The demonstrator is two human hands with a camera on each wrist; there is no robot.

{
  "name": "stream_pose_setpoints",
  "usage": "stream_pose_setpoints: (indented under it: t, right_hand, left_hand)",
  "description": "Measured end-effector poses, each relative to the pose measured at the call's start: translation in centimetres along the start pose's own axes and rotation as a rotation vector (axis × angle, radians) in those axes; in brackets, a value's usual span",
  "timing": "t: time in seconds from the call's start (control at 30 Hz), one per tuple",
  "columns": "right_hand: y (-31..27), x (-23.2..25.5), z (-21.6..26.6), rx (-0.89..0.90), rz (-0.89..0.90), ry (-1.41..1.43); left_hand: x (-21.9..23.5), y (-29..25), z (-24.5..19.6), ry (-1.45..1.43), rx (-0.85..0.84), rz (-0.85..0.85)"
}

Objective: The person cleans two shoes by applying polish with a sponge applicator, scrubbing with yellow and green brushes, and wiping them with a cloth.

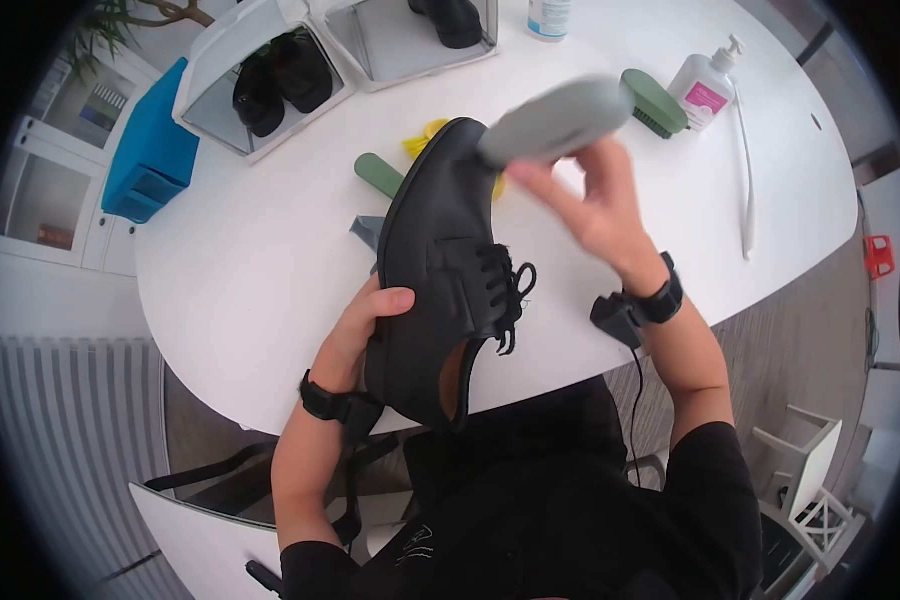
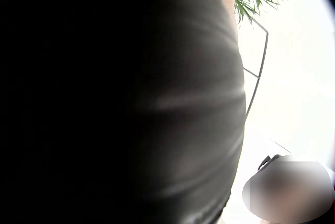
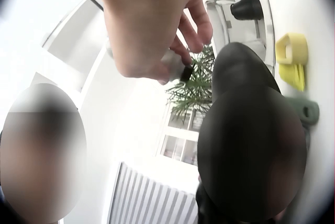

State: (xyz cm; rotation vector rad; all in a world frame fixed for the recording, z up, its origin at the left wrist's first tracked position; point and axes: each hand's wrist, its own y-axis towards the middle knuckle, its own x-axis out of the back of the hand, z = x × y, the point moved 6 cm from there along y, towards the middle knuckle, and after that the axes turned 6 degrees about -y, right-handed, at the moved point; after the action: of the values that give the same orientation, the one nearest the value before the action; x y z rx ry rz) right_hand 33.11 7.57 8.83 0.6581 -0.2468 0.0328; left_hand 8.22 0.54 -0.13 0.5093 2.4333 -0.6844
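Note:
A black lace-up leather shoe (image 1: pixel 440 220) is held up over the near side of the white table (image 1: pixel 260 330), its toe pointing away from me. My left hand (image 1: pixel 355 320) grips it near the heel, thumb across the side and the other fingers hidden behind. In the left wrist view the dark shoe (image 2: pixel 183 103) fills most of the picture. My right hand (image 1: pixel 605 205) holds a grey-green shoe brush (image 1: pixel 560 118), blurred, with its end right at the toe. The right wrist view shows curled fingers and the dark bristles (image 3: pixel 186 72) close to the shoe toe (image 3: pixel 241 67).
Behind the shoe lie a yellow item (image 1: pixel 413 147), a green handle (image 1: pixel 378 174) and a grey-blue piece (image 1: pixel 366 231). A second green brush (image 1: pixel 655 103), a pump bottle (image 1: pixel 705 88) and a long white shoehorn (image 1: pixel 747 190) are at right. White boxes (image 1: pixel 210 110) with black shoes stand at the back.

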Motion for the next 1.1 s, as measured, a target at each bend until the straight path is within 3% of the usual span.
stream_pose_setpoints:
  t: [0.03,0.07,0.13,0.23,0.5,0.57,0.63,0.67,0.77,0.83,0.87,0.97,1.1]
  right_hand:
    - [-0.5,-1.2,0.9,0.072,0.169,-0.06]
    - [-0.7,-1.8,1.4,0.075,0.168,-0.058]
    - [-1.3,-3.9,3.4,0.325,0.294,-0.214]
    - [-1.5,-4.1,3.4,0.32,0.307,-0.265]
    - [0.0,-1.9,1.3,0.389,0.004,-0.418]
    - [0.2,-0.2,-1.7,0.086,-0.106,-0.438]
    - [0.7,0.5,-4.0,0.06,-0.159,-0.436]
    - [0.7,1.0,-5.3,-0.034,-0.146,-0.445]
    - [0.5,1.0,-4.8,-0.169,-0.139,-0.342]
    - [0.4,0.4,-1.8,0.098,-0.141,-0.146]
    - [0.2,0.1,-0.8,0.107,-0.128,-0.141]
    - [-1.2,-3.0,2.0,0.2,0.236,-0.166]
    - [-1.4,-4.4,2.9,0.348,0.273,-0.245]
  left_hand:
    - [0.1,0.1,0.1,0.002,-0.005,-0.001]
    - [0.0,0.3,0.0,-0.015,-0.024,0.026]
    - [-0.1,0.3,-0.1,-0.032,-0.041,0.052]
    - [-0.4,0.1,-0.1,-0.033,-0.019,0.048]
    - [0.2,0.2,0.6,0.029,0.039,0.063]
    - [0.1,0.1,0.5,0.046,0.044,0.06]
    - [0.2,-0.1,0.6,0.062,0.043,0.046]
    - [0.3,-0.1,0.8,0.018,0.056,0.062]
    - [0.8,0.1,0.3,-0.022,0.07,0.065]
    - [1.2,0.1,0.3,-0.042,0.051,0.041]
    - [1.3,0.2,0.3,-0.053,0.065,0.04]
    - [0.9,0.3,0.1,-0.086,0.05,0.042]
    - [-0.3,-0.2,-0.2,-0.091,0.029,0.013]
